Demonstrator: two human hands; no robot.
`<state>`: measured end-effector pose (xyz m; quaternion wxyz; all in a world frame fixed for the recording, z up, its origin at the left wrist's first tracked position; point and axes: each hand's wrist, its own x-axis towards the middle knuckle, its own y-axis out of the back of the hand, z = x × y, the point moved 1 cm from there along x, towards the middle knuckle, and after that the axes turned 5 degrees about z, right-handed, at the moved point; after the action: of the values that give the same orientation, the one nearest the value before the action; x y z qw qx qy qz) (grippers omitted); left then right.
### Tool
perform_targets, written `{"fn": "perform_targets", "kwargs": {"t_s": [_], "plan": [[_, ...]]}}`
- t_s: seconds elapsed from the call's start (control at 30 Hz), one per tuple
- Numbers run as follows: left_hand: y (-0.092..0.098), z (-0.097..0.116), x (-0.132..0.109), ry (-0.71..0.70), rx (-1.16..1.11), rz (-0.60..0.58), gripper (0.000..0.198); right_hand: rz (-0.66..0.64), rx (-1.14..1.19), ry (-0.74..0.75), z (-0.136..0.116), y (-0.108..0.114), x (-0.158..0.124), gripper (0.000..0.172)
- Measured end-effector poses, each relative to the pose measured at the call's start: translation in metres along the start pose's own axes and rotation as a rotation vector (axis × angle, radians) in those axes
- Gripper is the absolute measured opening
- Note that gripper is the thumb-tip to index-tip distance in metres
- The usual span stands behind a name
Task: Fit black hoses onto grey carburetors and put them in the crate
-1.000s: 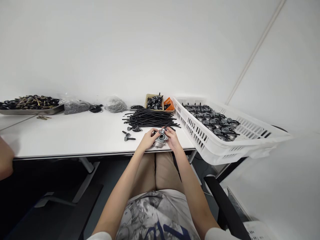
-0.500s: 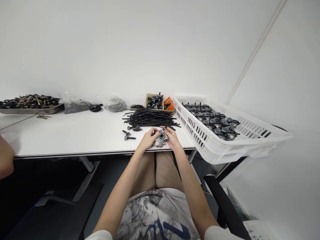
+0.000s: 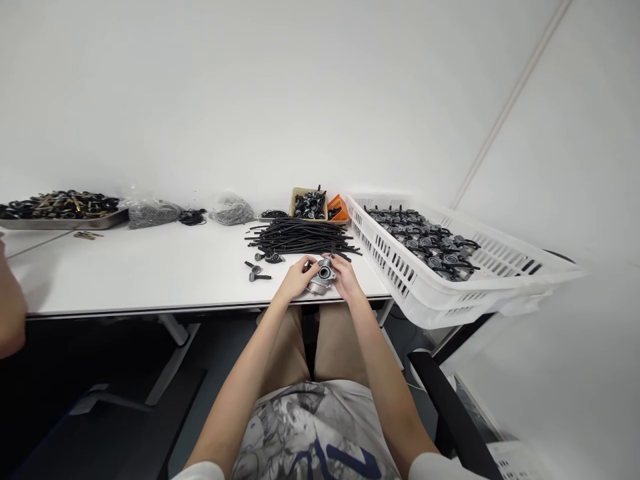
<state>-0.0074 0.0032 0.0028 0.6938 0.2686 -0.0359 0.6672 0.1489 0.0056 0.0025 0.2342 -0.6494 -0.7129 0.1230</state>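
A silver metal carburetor with a round bore facing up is held just above the near edge of the table. My left hand is closed around its left side, thumb on top. On the other side, my right hand grips the upper right, with its fingertips close to a small black piece at the top that they partly hide. Just left of my hands lie several loose black-and-grey caps with short stems. Right beyond my fingers is a pile of black rubber hoses.
A white slotted crate with several carburetors stands at right. Behind the hoses are a yellowish bin of caps and an orange basket. Clear bags and a metal tray of parts line the back. Another person's arm is at far left.
My hands stay on the carburetor; the right fingers shift slightly at its top. My knees have spread apart. The other person's arm at left has moved a little.
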Motion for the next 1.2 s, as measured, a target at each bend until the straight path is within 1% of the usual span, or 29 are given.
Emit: {"fn": "perform_targets", "kwargs": {"t_s": [0.17,0.4,0.87,1.2], "plan": [[0.0005,0.0028,-0.0013,0.010,0.003,-0.009,0.042,-0.005,-0.008,0.007,0.0013,-0.0006,0.0005,0.031],[0.0002,0.0016,-0.0001,-0.002,0.001,-0.010,0.042,0.019,-0.017,-0.010,0.0025,0.0000,0.0024,0.030],[0.0001,0.0004,0.0000,0.005,0.022,-0.016,0.043,0.078,0.017,-0.012,0.0062,-0.0006,0.0053,0.044],[0.0004,-0.0010,0.0010,0.000,0.029,-0.017,0.044,0.050,-0.015,0.015,0.0061,0.0005,0.0043,0.040]]}}
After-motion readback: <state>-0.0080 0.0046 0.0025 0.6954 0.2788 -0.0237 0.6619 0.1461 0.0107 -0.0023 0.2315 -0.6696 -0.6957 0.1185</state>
